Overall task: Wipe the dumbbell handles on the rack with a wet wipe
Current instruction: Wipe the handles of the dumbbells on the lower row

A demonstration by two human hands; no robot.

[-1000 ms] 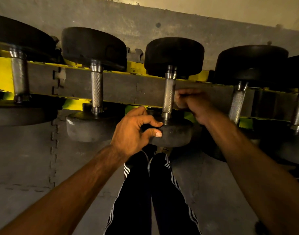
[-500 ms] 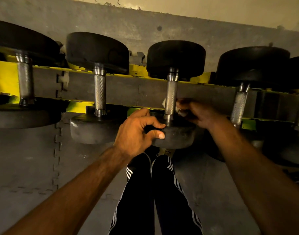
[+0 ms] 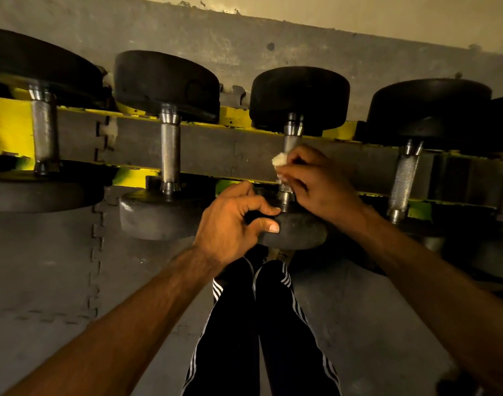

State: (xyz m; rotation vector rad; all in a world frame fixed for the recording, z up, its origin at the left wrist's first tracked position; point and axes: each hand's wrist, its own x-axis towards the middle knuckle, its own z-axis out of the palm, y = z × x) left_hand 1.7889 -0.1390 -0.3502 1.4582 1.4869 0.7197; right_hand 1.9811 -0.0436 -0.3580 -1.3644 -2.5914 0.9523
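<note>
Here, crumpled white wipe against steel handle, black head gripped below.

Grey interlocking floor mats under dim yellowish light, grey-painted wall base below a cream wall.

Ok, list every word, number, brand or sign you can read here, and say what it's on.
No readable text in this view.
Middle dumbbell: no weight number shows on its heads.
Second dumbbell from the left: faint raised mark on the far head, too dim to read.
Trousers: white stripes only, no wording.
Wet wipe and yellow rack rail: blank.
</note>
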